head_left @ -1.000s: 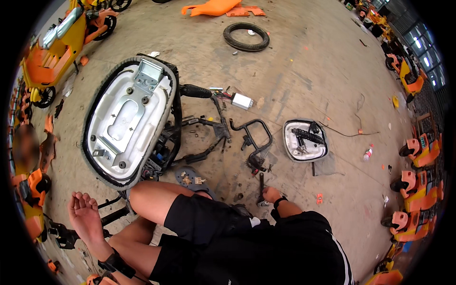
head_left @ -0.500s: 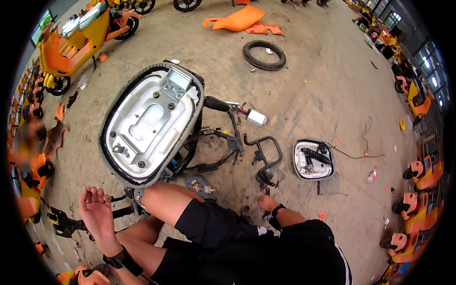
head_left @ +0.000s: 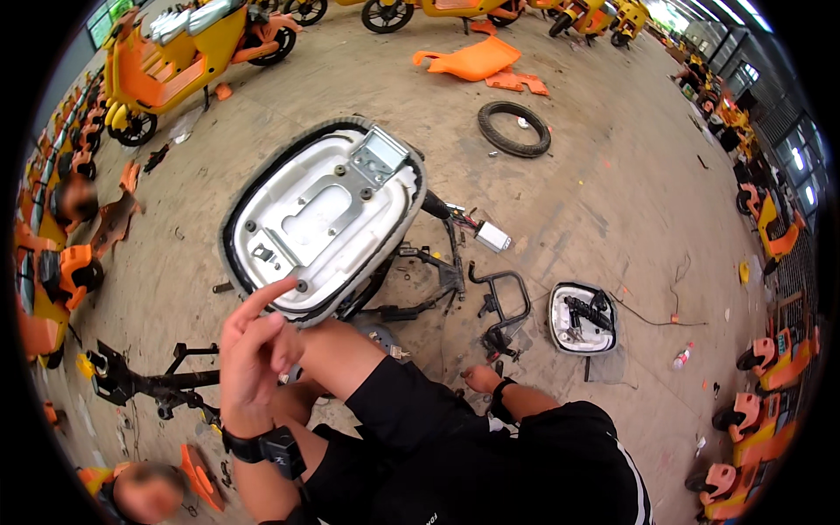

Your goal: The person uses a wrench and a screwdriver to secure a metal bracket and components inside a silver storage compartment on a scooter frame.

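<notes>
**Seat pan sits just ahead of your left fingertip**

Your left hand [head_left: 254, 359] is raised, grasping nothing, index finger out and the other fingers loosely curled; its tip meets the near rim of the upturned seat pan [head_left: 324, 214], which lies directly ahead and slightly right of it; the pan's long axis runs from near-left to far-right, hinge plate [head_left: 379, 157] at the far end. Your right hand [head_left: 484, 380] rests low by the black frame parts [head_left: 499, 306], well apart from the pan; whether it grips anything I cannot tell; the left is plainly nearer.
</notes>
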`<state>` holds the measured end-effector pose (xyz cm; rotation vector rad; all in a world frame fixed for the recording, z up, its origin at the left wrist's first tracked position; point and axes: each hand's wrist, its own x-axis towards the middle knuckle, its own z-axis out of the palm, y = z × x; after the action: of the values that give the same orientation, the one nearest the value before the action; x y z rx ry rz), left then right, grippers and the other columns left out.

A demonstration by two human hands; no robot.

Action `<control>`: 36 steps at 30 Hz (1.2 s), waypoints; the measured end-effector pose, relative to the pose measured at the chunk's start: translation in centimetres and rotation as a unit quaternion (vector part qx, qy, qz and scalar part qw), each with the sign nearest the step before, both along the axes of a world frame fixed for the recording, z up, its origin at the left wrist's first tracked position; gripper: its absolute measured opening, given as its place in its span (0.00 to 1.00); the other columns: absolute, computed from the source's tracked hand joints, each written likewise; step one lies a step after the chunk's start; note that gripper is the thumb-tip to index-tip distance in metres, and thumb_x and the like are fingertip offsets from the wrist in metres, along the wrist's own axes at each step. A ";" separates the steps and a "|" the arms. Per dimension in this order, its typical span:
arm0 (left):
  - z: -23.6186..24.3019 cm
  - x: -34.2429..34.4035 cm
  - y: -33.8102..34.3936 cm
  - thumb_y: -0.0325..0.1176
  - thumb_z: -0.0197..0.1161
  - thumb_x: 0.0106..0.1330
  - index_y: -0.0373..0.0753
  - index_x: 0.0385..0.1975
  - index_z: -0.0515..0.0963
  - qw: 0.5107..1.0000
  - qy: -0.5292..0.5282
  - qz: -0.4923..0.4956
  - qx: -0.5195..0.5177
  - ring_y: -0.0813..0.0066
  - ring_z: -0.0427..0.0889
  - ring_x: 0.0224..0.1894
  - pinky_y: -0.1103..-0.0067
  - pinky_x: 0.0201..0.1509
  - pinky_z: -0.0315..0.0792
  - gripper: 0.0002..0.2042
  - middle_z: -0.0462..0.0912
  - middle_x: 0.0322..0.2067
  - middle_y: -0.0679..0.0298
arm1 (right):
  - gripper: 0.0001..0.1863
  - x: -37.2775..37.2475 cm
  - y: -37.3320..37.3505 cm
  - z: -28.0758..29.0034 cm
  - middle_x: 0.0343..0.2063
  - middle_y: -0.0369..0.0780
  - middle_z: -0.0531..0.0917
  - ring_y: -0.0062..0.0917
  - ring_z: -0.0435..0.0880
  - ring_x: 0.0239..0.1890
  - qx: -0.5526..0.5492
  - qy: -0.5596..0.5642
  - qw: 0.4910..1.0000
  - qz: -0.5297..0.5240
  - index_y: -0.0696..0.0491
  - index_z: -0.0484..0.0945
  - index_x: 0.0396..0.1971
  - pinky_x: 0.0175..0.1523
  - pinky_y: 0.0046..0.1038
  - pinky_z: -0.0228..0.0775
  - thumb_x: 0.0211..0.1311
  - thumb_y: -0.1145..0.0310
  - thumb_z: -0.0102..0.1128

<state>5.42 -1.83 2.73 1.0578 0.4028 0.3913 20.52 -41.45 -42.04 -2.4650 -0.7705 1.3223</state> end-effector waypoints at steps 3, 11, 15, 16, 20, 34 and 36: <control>0.1 0.8 -0.3 0.31 0.53 0.70 0.28 0.51 0.75 0.999 -0.012 0.046 -0.022 0.80 0.62 0.12 0.80 0.21 0.59 0.16 0.64 0.10 0.70 | 0.19 0.8 2.9 0.7 0.42 0.50 0.84 0.48 0.82 0.45 0.009 -0.011 1.000 0.023 0.52 0.83 0.46 0.53 0.44 0.73 0.59 0.60 0.54; -0.6 -3.2 2.5 0.34 0.50 0.74 0.36 0.41 0.77 0.976 -0.061 0.154 -0.140 0.86 0.57 0.12 0.84 0.19 0.55 0.10 0.59 0.10 0.75 | 0.20 3.7 9.6 0.1 0.33 0.45 0.86 0.32 0.85 0.26 0.069 0.165 0.918 -0.355 0.63 0.76 0.53 0.25 0.31 0.74 0.67 0.66 0.50; -0.8 -5.9 4.9 0.33 0.49 0.75 0.35 0.42 0.76 0.956 -0.091 0.221 -0.172 0.84 0.57 0.11 0.84 0.17 0.55 0.10 0.60 0.10 0.73 | 0.16 5.7 12.1 -1.5 0.32 0.45 0.86 0.30 0.84 0.24 0.076 0.140 0.840 -0.519 0.61 0.76 0.48 0.23 0.32 0.70 0.66 0.68 0.52; -0.9 -6.4 5.6 0.33 0.49 0.74 0.35 0.41 0.77 0.946 -0.094 0.254 -0.179 0.84 0.57 0.11 0.83 0.17 0.55 0.10 0.60 0.10 0.73 | 0.16 5.7 12.1 -1.9 0.32 0.45 0.86 0.30 0.83 0.24 0.061 0.133 0.835 -0.530 0.61 0.76 0.48 0.22 0.32 0.69 0.66 0.68 0.52; -0.6 -8.5 7.3 0.33 0.47 0.75 0.33 0.46 0.76 0.908 -0.124 0.318 -0.241 0.82 0.56 0.11 0.82 0.17 0.54 0.13 0.60 0.11 0.72 | 0.11 7.8 12.3 -7.3 0.27 0.45 0.84 0.29 0.82 0.22 0.084 0.130 0.805 -0.572 0.62 0.79 0.36 0.23 0.32 0.68 0.64 0.68 0.56; -3.2 -13.3 9.9 0.40 0.43 0.78 0.28 0.50 0.73 0.830 -0.171 0.407 -0.340 0.80 0.56 0.17 0.81 0.21 0.54 0.19 0.61 0.20 0.69 | 0.23 9.9 15.3 -15.5 0.23 0.48 0.85 0.38 0.85 0.26 0.049 -0.073 0.858 -0.507 0.66 0.82 0.27 0.37 0.38 0.75 0.57 0.55 0.65; -3.2 -12.7 9.8 0.34 0.40 0.78 0.27 0.52 0.69 0.866 -0.173 0.347 -0.316 0.80 0.57 0.19 0.82 0.23 0.56 0.16 0.60 0.22 0.68 | 0.24 10.6 15.3 -12.9 0.22 0.50 0.84 0.40 0.85 0.27 0.074 -0.104 0.880 -0.457 0.66 0.82 0.26 0.39 0.40 0.75 0.57 0.54 0.64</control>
<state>-7.24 8.01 -0.43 0.1528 0.5326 0.9972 31.15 -26.11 -54.97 -2.3380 0.2791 0.6125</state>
